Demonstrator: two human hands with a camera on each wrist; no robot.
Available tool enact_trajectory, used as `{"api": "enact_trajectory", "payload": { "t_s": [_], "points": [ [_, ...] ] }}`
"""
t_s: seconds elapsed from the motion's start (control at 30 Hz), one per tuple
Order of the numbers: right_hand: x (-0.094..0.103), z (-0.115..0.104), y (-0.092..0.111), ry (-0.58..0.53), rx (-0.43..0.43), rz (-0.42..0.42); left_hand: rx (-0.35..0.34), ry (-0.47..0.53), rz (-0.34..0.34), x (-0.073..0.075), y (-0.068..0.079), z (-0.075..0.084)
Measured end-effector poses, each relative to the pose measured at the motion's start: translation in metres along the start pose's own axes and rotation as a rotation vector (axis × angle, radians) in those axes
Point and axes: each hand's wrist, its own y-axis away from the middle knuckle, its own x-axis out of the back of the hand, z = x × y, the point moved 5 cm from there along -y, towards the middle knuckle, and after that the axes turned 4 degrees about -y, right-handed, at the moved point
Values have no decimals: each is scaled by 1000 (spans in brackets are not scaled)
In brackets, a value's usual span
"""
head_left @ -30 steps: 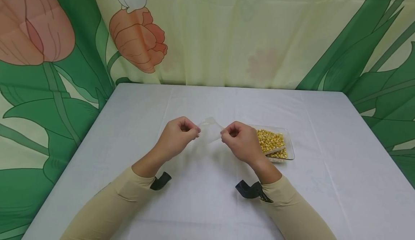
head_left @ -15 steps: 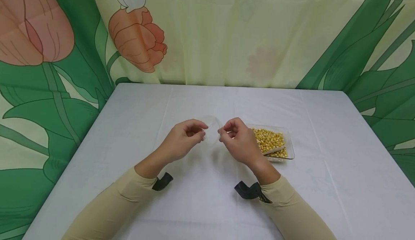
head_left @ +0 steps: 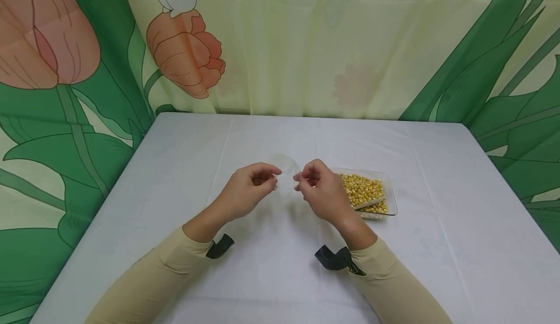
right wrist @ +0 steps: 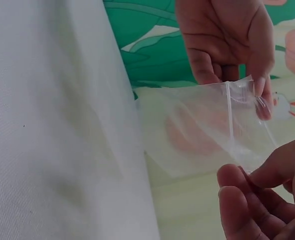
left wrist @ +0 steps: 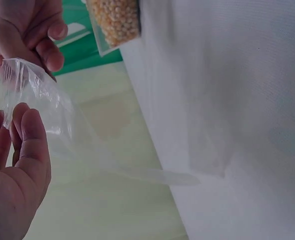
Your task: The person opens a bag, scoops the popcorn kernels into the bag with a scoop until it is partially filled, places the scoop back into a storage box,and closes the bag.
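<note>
A clear zip-lock bag (head_left: 282, 165) hangs between both hands above the table, hard to see from the head but plain in both wrist views. Its mouth with the zip strip (right wrist: 231, 120) is at the fingers, and the bag's body (left wrist: 72, 125) looks flat, with nothing visible inside. The left hand (head_left: 249, 188) holds one side of the mouth between thumb and fingers; thumb and index tip look slightly apart from above. Opposite it, the right hand (head_left: 323, 188) pinches the other side, its thumb meeting the index finger in the right wrist view.
Just right of the right hand stands a clear rectangular container (head_left: 392, 195) of yellow corn kernels (head_left: 363, 190). A pale flat stick-like piece (head_left: 369, 203) lies on the kernels. White cloth covers the table (head_left: 271, 275); a printed curtain (head_left: 280, 47) hangs behind it.
The left hand has shifted slightly right and its fingers have spread a little. The hands are closer together, and the bag between them has changed shape.
</note>
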Motion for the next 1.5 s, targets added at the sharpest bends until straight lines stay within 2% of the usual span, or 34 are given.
{"api": "enact_trajectory", "payload": {
  "t_s": [0.13, 0.27, 0.53, 0.67, 0.8, 1.0, 1.17, 1.37, 1.5],
  "points": [
    [-1, -2, 0, 68, 32, -24, 25, -50, 13, -1, 0, -1],
    [-1, -3, 0, 130, 68, -15, 51, -67, -12, -5, 0, -3],
    [-1, -2, 0, 143, 58, -22, -10, -77, -84, -7, 2, -1],
    [-2, -3, 0, 148, 56, -28, -12, -64, -106, -8, 3, -2],
    [-3, -4, 0, 165, 65, -35, -18, -89, -88, -7, 3, -2],
    [-4, -5, 0, 161, 67, -55, -26, -170, 6, -2, 2, -2],
    [-5, -3, 1, 138, 73, -74, -95, -199, 49, -1, 2, -1],
    [-6, -2, 2, 124, 65, -83, -200, -212, 41, 2, 2, 1],
    [-5, -2, 2, 125, 54, -92, -275, -277, 38, 3, 1, 2]
  ]
}}
